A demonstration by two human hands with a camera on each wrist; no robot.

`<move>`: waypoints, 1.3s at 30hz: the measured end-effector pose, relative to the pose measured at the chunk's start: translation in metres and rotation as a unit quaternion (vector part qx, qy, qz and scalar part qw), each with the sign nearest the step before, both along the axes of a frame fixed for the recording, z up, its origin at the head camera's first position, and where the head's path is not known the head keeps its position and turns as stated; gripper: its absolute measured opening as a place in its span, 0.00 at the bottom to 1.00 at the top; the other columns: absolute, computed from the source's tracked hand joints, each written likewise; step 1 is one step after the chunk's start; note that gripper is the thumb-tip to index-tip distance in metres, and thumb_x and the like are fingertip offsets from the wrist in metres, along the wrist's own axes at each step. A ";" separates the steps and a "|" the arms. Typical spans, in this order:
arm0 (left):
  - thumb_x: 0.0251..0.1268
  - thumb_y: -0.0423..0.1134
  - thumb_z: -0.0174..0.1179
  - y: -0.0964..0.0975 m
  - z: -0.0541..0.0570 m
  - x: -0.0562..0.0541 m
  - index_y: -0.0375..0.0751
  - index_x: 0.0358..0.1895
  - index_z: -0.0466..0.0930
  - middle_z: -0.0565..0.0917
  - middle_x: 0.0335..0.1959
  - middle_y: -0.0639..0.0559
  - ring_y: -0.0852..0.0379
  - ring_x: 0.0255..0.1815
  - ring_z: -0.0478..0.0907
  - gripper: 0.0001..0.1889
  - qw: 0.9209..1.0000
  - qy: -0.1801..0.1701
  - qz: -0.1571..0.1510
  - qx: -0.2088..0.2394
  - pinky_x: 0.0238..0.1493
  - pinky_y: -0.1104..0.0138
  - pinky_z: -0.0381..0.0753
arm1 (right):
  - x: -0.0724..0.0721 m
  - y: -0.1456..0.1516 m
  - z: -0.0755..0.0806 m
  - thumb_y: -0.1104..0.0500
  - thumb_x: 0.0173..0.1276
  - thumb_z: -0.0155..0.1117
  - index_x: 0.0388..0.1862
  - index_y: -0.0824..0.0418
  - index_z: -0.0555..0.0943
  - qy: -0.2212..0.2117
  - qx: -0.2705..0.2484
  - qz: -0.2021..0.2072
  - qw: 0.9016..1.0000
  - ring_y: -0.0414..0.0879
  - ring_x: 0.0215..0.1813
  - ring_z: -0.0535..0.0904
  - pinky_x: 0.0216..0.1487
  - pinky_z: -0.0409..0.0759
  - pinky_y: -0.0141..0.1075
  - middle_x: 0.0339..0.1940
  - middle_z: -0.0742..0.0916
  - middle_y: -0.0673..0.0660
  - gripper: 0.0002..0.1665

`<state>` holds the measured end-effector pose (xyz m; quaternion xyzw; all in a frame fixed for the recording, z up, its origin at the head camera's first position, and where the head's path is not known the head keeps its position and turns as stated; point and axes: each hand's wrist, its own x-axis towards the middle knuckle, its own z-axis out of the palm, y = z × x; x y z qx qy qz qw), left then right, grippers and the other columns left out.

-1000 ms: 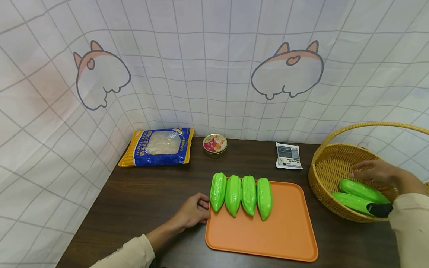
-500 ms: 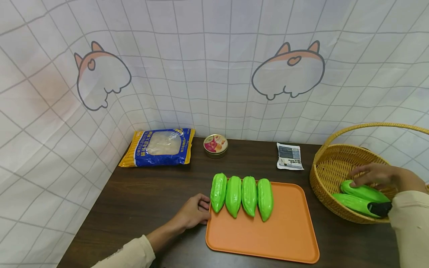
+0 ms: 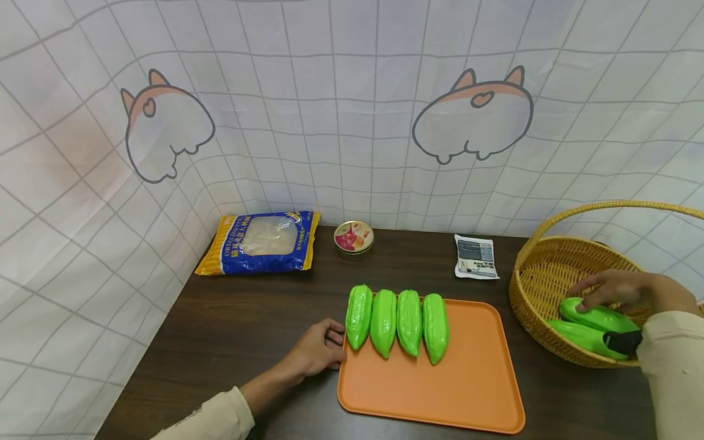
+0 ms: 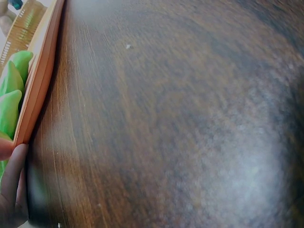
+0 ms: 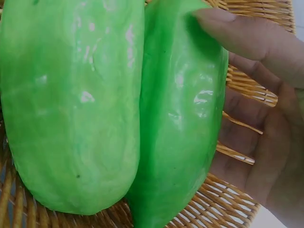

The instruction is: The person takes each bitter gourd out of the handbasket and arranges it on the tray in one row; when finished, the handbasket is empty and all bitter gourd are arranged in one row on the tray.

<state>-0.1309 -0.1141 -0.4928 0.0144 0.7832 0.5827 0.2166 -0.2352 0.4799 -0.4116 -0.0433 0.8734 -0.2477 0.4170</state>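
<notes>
In the head view, my left hand (image 3: 318,348) holds the left rim of an orange tray (image 3: 423,397). The left wrist view shows the thumb inside the rim and a finger (image 4: 13,173) against its outer wall. Several shiny green bitter melons (image 3: 383,322) lie side by side along the tray's far left part, tips toward me. On the right, my right hand (image 3: 621,290) reaches into a wicker basket (image 3: 522,311) and grips the farther of two bitter melons (image 5: 185,109), thumb over its top and fingers along its far side. The nearer bitter melon (image 5: 71,104) lies against it.
Behind the tray are a blue and yellow pasta bag (image 3: 266,241), a round tin (image 3: 353,238) and a small white packet (image 3: 475,256). The basket's tall handle (image 3: 605,206) arches behind my right hand. A white checked cloth (image 3: 352,122) hangs at the back.
My right hand has lowered onto the farther bitter melon in the basket, its thumb coming to rest on it. The left hand keeps its place at the tray rim.
</notes>
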 end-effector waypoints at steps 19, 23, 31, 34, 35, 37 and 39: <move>0.45 0.25 0.64 -0.001 -0.001 0.000 0.29 0.57 0.72 0.77 0.44 0.41 0.55 0.36 0.79 0.29 1.000 0.004 -0.004 -0.004 0.32 0.62 0.89 | 0.003 -0.002 0.001 0.47 0.73 0.62 0.73 0.76 0.62 0.010 0.009 0.005 1.000 0.83 0.67 0.62 0.56 0.78 0.66 0.70 0.65 0.84 0.43; 0.46 0.25 0.64 -0.001 -0.002 0.000 0.29 0.57 0.72 0.77 0.44 0.41 0.55 0.37 0.79 0.29 1.000 0.006 -0.004 -0.004 0.32 0.61 0.89 | 0.002 0.000 -0.001 0.47 0.74 0.60 0.72 0.78 0.60 0.031 0.000 -0.003 1.000 0.81 0.65 0.67 0.56 0.80 0.64 0.68 0.67 0.85 0.43; 0.46 0.25 0.65 -0.001 -0.003 -0.001 0.29 0.57 0.72 0.77 0.44 0.41 0.55 0.36 0.79 0.29 1.000 0.007 -0.006 -0.008 0.32 0.61 0.90 | 0.003 0.001 -0.003 0.46 0.74 0.60 0.72 0.79 0.60 0.080 0.008 -0.008 0.997 0.77 0.63 0.71 0.52 0.82 0.61 0.66 0.69 0.85 0.44; 0.45 0.24 0.65 0.000 -0.003 -0.001 0.29 0.57 0.72 0.77 0.44 0.41 0.55 0.36 0.79 0.29 1.000 0.006 -0.007 -0.008 0.32 0.61 0.90 | 0.004 0.000 -0.001 0.46 0.76 0.57 0.72 0.80 0.59 0.092 0.004 -0.006 0.996 0.78 0.64 0.70 0.53 0.83 0.61 0.67 0.66 0.86 0.44; 0.45 0.24 0.65 0.000 -0.003 -0.001 0.29 0.57 0.72 0.77 0.44 0.41 0.55 0.36 0.79 0.29 1.000 0.006 -0.007 -0.007 0.32 0.61 0.90 | 0.004 0.000 0.000 0.46 0.76 0.57 0.72 0.80 0.59 0.097 0.004 -0.005 0.995 0.78 0.64 0.70 0.52 0.83 0.60 0.68 0.65 0.86 0.44; 0.45 0.24 0.65 0.000 -0.003 -0.001 0.28 0.57 0.72 0.77 0.44 0.41 0.55 0.35 0.79 0.29 1.000 0.006 -0.007 -0.006 0.32 0.61 0.90 | 0.005 -0.001 0.001 0.46 0.76 0.56 0.73 0.80 0.58 0.109 0.004 -0.003 0.994 0.78 0.64 0.70 0.52 0.83 0.59 0.69 0.64 0.86 0.44; 0.45 0.24 0.64 -0.001 -0.004 -0.001 0.28 0.57 0.72 0.77 0.43 0.41 0.55 0.34 0.79 0.29 1.000 0.007 -0.006 -0.005 0.32 0.62 0.89 | 0.005 -0.003 0.002 0.45 0.76 0.56 0.73 0.80 0.58 0.123 0.004 -0.005 0.992 0.78 0.63 0.71 0.51 0.84 0.58 0.69 0.64 0.86 0.44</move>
